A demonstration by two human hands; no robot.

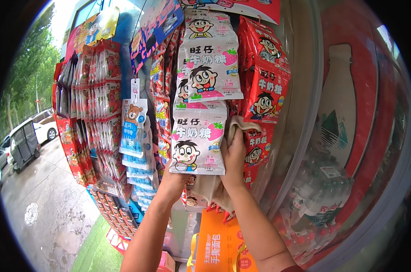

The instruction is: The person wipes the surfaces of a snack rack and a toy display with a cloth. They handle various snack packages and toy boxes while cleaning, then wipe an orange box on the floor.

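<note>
Strips of white candy packets (198, 142) with a cartoon child and strawberries hang in front of me. Behind the lowest large white packet is my left hand (174, 182), its fingers mostly hidden by the packet, so its hold cannot be made out. At the packet's right edge, my right hand (233, 159) grips a beige cloth (208, 188), which shows above the fingers and hangs down between the wrists. Red candy packets (265, 91) of a similar design hang just right of the white ones, close to my right hand.
More hanging packets (105, 88) and blue-white packets (132, 131) are at the left. Below stands an orange box (219, 241) with yellow handles. Wrapped water bottles (317, 193) show behind a clear plastic curtain at the right. A grey three-wheeler (23, 146) and cars stand outside.
</note>
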